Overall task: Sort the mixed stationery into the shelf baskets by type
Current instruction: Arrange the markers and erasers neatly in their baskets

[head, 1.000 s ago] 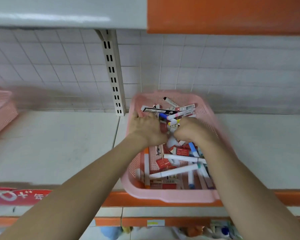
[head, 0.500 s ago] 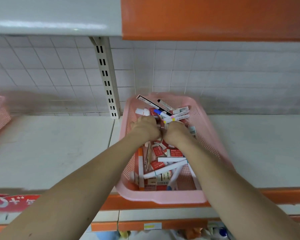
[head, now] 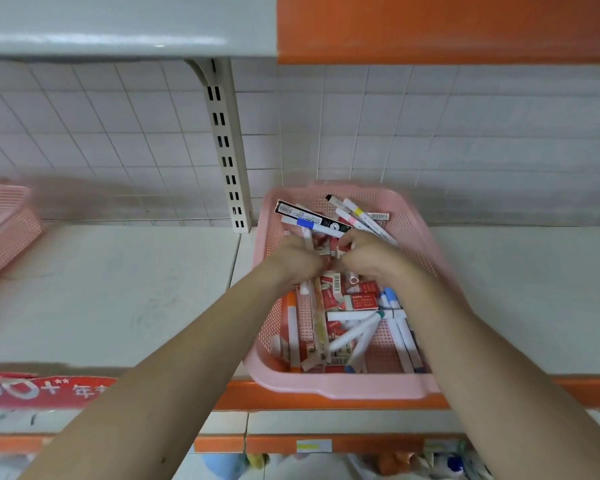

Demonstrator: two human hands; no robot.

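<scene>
**Digging through the mixed pile, one type at a time**

Both hands are down in the pink basket (head: 343, 389) on the shelf (head: 118, 289), knuckles nearly touching over the pile. The left hand (head: 297, 261) has its fingers curled round what looks like a white pen (head: 307, 239), which pokes out above and below the fist. The right hand (head: 371, 263) is curled into the little red packs (head: 361, 301), but its fingertips are hidden, so I can't tell if it's got one. My two cents: grab one kind only and lift straight up so the crossed markers (head: 354, 332) don't drag along. The other pink basket (head: 4, 233) sits well off to the left.
</scene>
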